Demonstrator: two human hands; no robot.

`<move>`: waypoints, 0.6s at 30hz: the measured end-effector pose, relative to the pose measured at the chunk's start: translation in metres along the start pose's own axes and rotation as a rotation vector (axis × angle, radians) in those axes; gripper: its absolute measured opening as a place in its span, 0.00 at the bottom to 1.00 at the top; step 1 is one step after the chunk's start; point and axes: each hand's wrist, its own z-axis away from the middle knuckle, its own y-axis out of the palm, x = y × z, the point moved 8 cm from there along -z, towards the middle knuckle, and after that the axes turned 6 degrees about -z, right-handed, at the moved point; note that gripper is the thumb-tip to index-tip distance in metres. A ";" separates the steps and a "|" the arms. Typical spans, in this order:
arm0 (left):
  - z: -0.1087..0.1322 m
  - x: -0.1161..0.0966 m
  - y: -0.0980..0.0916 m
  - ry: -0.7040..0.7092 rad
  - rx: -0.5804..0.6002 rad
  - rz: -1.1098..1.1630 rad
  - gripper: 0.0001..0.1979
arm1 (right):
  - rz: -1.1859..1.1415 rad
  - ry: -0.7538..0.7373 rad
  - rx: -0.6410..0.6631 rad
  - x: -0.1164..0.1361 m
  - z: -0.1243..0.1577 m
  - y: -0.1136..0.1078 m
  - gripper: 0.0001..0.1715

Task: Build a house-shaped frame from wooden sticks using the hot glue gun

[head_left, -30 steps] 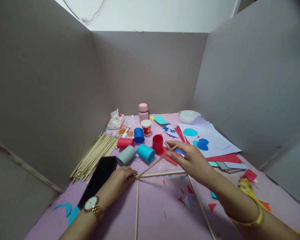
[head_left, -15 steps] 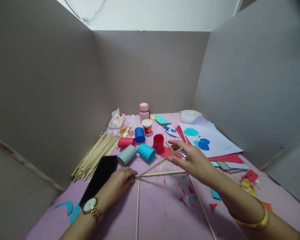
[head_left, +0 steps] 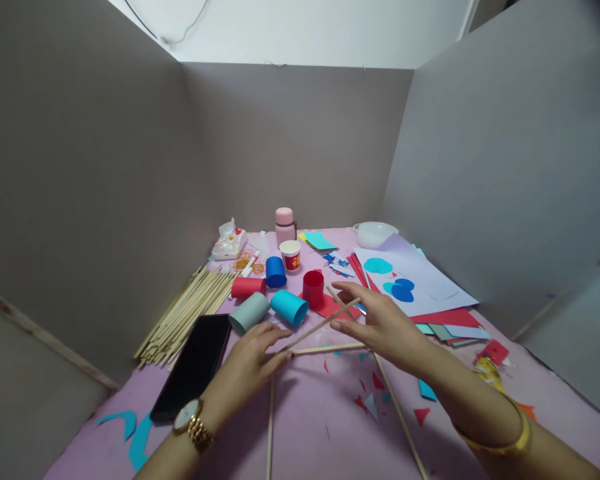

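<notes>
Thin wooden sticks (head_left: pixel 325 348) lie crossed on the pink table (head_left: pixel 320 427), forming a rough frame. My left hand (head_left: pixel 250 367), with a gold watch on the wrist, rests on the corner where the sticks meet, fingers stretched over them. My right hand (head_left: pixel 380 323) hovers over the far crossing, its fingers spread, touching a raised slanting stick (head_left: pixel 320 325). Neither hand grips anything firmly.
A black phone (head_left: pixel 193 365) lies left of my left hand beside a bundle of sticks (head_left: pixel 185 313). Paper tubes in grey (head_left: pixel 249 312), teal (head_left: pixel 289 307), red (head_left: pixel 313 288) and blue (head_left: pixel 276 272) stand behind. Coloured paper sheets (head_left: pixel 415 283), scraps, a white bowl (head_left: pixel 375 233) and grey partition walls surround.
My left hand has opened and slid right along the sticks' corner. My right hand has stayed over the far crossing, and the slanting stick has lifted a little.
</notes>
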 end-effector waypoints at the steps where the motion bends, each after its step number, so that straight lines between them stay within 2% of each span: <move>1: -0.003 -0.007 -0.001 0.012 -0.016 0.018 0.14 | -0.002 0.000 -0.001 0.000 0.000 0.000 0.30; 4: -0.013 -0.026 -0.003 0.041 -0.062 0.060 0.12 | -0.014 -0.012 -0.002 0.000 -0.001 0.001 0.29; 7: -0.019 -0.036 -0.004 0.044 -0.105 0.079 0.12 | -0.018 -0.034 0.000 0.003 -0.001 0.001 0.27; 12: -0.022 -0.037 -0.001 0.043 -0.141 0.096 0.07 | -0.006 -0.049 -0.005 0.006 -0.002 0.000 0.27; 18: -0.019 -0.032 -0.003 0.024 -0.164 0.108 0.07 | -0.012 -0.028 0.019 0.007 -0.002 0.000 0.26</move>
